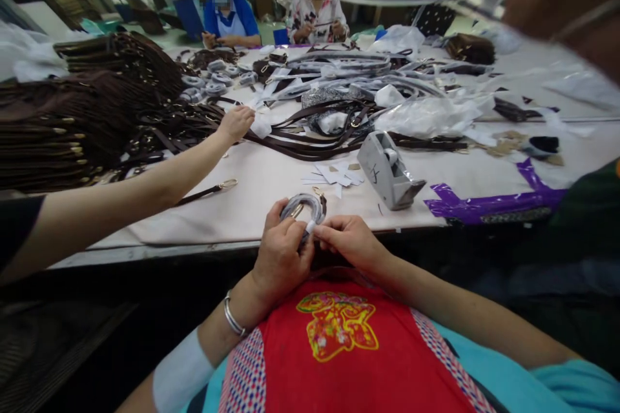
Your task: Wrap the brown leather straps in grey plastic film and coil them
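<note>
The coiled strap (pixel 304 206) is held above the table's (pixel 252 206) near edge. The left hand (pixel 281 255) is closed around its lower side; the right hand (pixel 351 242) is pinched on a white tab at its rim. A tape dispenser (pixel 390 171) is seen near on the right, paper slips (pixel 334 174) just behind. A co-worker's hand (pixel 236 122) is laid among brown straps (pixel 72 129).

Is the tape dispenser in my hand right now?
No, the tape dispenser stands on the table; the left hand and right hand hold a coiled strap.

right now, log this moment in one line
left hand: holds coiled strap | right hand: pinches white strip | tape dispenser: on table | co-worker's hand: at white paper
</note>
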Action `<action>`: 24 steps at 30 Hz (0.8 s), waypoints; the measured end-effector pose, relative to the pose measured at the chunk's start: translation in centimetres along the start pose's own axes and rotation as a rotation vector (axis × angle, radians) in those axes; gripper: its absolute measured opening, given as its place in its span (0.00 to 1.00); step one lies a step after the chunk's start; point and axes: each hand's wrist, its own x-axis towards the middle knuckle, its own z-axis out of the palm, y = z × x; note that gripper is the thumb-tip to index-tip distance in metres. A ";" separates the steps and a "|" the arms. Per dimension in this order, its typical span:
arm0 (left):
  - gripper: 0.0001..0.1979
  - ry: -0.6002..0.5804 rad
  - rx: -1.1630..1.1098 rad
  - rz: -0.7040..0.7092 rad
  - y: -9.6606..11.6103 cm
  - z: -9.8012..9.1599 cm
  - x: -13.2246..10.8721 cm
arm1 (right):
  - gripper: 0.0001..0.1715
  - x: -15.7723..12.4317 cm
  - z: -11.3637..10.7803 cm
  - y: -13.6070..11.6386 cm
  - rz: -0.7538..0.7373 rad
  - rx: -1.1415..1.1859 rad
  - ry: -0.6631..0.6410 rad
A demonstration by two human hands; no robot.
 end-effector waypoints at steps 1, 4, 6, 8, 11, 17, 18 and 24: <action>0.02 0.000 0.011 0.002 -0.1 0.0 -0.1 | 0.21 0.2 0.1 0.3 0.021 0.004 0.001; 0.02 -0.004 0.029 0.008 -0.1 0.3 -0.2 | 0.21 0.3 0.1 0.9 0.067 0.023 0.016; 0.03 -0.005 0.037 0.010 -0.1 0.4 -0.3 | 0.21 0.3 0.2 1.1 0.088 0.041 0.046; 0.03 -0.008 0.044 0.020 -0.1 0.6 -0.2 | 0.22 0.4 0.4 1.3 0.114 0.076 0.079; 0.04 -0.026 0.062 0.023 0.0 0.9 -0.3 | 0.23 0.7 0.7 1.8 0.169 0.143 0.118; 0.03 -0.039 0.078 0.007 -0.2 1.0 -0.4 | 0.22 1.2 0.4 2.6 0.232 0.231 0.014; 0.03 -0.029 0.071 0.006 -0.2 1.1 -0.4 | 0.21 1.2 0.3 2.6 0.231 0.248 -0.003; 0.03 -0.015 0.035 0.016 -0.1 1.1 -0.3 | 0.14 1.1 -0.3 2.8 0.218 0.232 -0.033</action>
